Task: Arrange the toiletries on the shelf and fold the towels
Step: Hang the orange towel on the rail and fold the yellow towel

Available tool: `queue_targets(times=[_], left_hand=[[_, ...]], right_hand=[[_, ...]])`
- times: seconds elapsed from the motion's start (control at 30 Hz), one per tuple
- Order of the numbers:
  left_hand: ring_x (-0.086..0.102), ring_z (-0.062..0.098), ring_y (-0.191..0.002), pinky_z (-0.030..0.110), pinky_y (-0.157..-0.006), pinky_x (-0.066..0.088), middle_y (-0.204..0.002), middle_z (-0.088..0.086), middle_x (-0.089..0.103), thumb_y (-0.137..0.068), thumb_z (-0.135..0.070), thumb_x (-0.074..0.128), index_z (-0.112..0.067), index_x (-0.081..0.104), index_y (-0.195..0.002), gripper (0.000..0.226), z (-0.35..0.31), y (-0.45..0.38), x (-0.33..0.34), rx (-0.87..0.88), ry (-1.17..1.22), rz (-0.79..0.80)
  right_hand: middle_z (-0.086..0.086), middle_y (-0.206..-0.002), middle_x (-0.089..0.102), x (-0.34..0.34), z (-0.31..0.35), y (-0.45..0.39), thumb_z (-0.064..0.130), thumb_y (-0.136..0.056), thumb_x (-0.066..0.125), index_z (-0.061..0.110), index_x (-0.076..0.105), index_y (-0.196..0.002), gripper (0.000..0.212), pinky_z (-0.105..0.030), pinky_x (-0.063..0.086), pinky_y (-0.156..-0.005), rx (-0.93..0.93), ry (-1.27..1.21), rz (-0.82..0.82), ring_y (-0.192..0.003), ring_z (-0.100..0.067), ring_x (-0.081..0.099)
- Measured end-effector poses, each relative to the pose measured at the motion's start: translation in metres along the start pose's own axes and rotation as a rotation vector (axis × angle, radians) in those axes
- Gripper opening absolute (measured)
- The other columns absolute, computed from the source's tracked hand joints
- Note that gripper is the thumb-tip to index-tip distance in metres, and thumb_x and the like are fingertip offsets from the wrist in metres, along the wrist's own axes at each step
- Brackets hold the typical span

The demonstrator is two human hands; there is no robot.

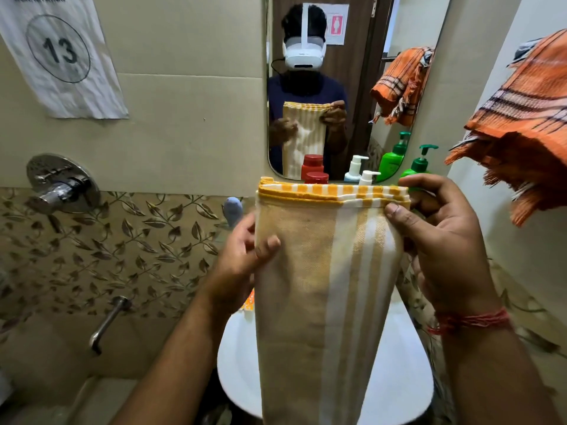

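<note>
Holding one folded striped towel (pixel 322 271) upright: my right hand (pixel 441 240) pinches its top corner, my left hand (pixel 242 256) grips its left edge.

Paper sheet (pixel 61 56), taped to wall: circled numeral "13"; above it a cropped line, probably "WORKSTATION". Pink door sign (pixel 337 24), seen in mirror: pictogram figure only, wording illegible.

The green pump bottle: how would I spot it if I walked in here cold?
Find the wall mirror; a row of bottles stands at its lower edge. The green plastic pump bottle is rightmost, past the red-capped bottle and the white pump bottle. It alone is bright green with a dark green pump.
</note>
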State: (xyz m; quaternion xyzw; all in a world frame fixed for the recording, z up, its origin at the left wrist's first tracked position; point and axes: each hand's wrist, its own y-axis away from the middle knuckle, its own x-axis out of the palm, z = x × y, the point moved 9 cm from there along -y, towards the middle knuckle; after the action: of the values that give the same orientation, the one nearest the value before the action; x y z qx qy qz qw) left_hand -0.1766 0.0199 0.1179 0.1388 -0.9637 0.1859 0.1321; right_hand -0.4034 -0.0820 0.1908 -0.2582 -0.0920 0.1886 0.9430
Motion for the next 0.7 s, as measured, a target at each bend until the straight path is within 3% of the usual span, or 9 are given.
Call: queue_targets(times=[0.07,0.17,0.27,0.33,0.43,0.5,0.6,0.63,0.7], left_hand=[[0.071,0.029,-0.105,0.032,-0.080,0.060,-0.111,0.010,0.076,-0.058,-0.048,0.093,-0.013,0.069,-0.113,0.069,0.027,0.011,-0.002,-0.126,-0.111,-0.034],[0.073,0.032,-0.099,0.035,-0.077,0.060,-0.106,0.015,0.076,-0.076,-0.029,0.081,-0.012,0.075,-0.102,0.032,0.033,0.013,-0.001,-0.087,-0.088,-0.134],[0.074,0.029,-0.096,0.036,-0.078,0.062,-0.103,0.012,0.077,-0.084,-0.020,0.076,-0.009,0.072,-0.107,0.026,0.015,0.009,0.017,-0.021,-0.057,-0.171],[0.075,0.026,-0.093,0.035,-0.077,0.062,-0.100,0.011,0.078,-0.080,-0.020,0.071,-0.010,0.073,-0.104,0.027,0.002,0.005,0.033,0.004,-0.034,-0.176],[0.075,0.023,-0.087,0.035,-0.073,0.062,-0.095,0.008,0.078,-0.081,-0.022,0.072,-0.014,0.074,-0.098,0.019,-0.011,-0.009,0.034,0.020,-0.015,-0.172],[0.074,0.026,-0.093,0.037,-0.075,0.062,-0.101,0.008,0.077,-0.082,-0.035,0.077,-0.018,0.068,-0.111,0.034,-0.006,-0.013,0.024,-0.038,-0.031,-0.078],[0.073,0.027,-0.101,0.037,-0.078,0.061,-0.110,0.008,0.076,-0.052,-0.062,0.089,-0.018,0.058,-0.126,0.092,0.033,0.010,0.016,-0.333,-0.051,0.162],[0.073,0.025,-0.101,0.035,-0.077,0.060,-0.109,0.007,0.076,-0.048,-0.061,0.091,-0.018,0.058,-0.125,0.095,0.042,0.017,0.017,-0.353,-0.096,0.214],[0.072,0.028,-0.100,0.034,-0.077,0.059,-0.108,0.010,0.076,-0.055,-0.043,0.093,-0.015,0.064,-0.120,0.077,0.043,0.018,0.020,-0.287,-0.104,0.176]], right_hand=[[-0.003,-0.101,0.068,0.001,-0.001,-0.004,0.003,-0.090,0.063,0.022,0.061,-0.114,0.030,-0.027,0.059,-0.068,0.007,-0.025,-0.007,-0.093,-0.017,0.071],[-0.003,-0.101,0.069,0.002,-0.008,-0.011,0.010,-0.090,0.065,0.020,0.058,-0.120,0.032,-0.026,0.059,-0.069,0.036,-0.139,0.029,-0.092,-0.017,0.071],[-0.012,-0.127,0.065,0.011,-0.038,0.005,0.040,-0.074,0.079,0.021,0.046,-0.137,0.073,-0.038,0.059,-0.083,0.187,-0.390,0.299,-0.113,-0.029,0.066],[-0.015,-0.129,0.065,0.020,-0.068,0.037,0.052,-0.058,0.088,0.024,0.054,-0.133,0.087,-0.040,0.058,-0.084,0.322,-0.343,0.422,-0.117,-0.034,0.063],[-0.011,-0.102,0.076,0.020,-0.086,0.051,0.032,-0.052,0.095,0.029,0.076,-0.099,0.051,-0.034,0.060,-0.071,0.366,-0.218,0.281,-0.093,-0.030,0.072],[-0.009,-0.094,0.077,0.025,-0.075,0.039,0.010,-0.068,0.078,0.023,0.077,-0.096,0.031,-0.031,0.059,-0.068,0.313,-0.243,0.219,-0.084,-0.023,0.073],[-0.008,-0.091,0.077,0.034,-0.064,0.020,0.005,-0.077,0.074,0.013,0.068,-0.103,0.028,-0.032,0.060,-0.064,0.305,-0.294,0.173,-0.080,-0.023,0.073],[-0.008,-0.092,0.076,0.032,-0.063,0.014,0.008,-0.078,0.070,0.012,0.065,-0.106,0.029,-0.033,0.060,-0.064,0.312,-0.322,0.154,-0.081,-0.024,0.073],[-0.010,-0.104,0.075,0.026,-0.063,0.007,0.012,-0.082,0.066,0.014,0.062,-0.117,0.036,-0.036,0.061,-0.071,0.325,-0.381,0.192,-0.092,-0.027,0.072]])
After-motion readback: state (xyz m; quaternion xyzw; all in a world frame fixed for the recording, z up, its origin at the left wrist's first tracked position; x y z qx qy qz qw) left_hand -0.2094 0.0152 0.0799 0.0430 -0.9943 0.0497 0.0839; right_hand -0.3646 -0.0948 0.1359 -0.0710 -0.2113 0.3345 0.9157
